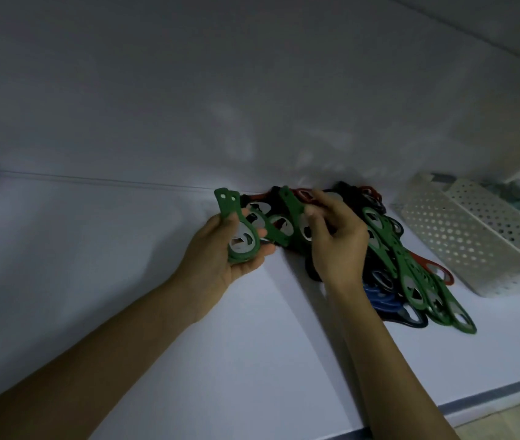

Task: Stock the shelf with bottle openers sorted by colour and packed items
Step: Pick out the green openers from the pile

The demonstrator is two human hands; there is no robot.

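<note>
One green flat bottle opener, gripped in left hand, long axis upright, holed handle uppermost; second green opener, pinched by right hand, handle tilted up-left.

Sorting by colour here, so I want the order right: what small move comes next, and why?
Probably carry the green opener pinched by the right hand across to the green stack gripped in the left hand: the colours match, and more green ones lie in the mixed pile.
</note>
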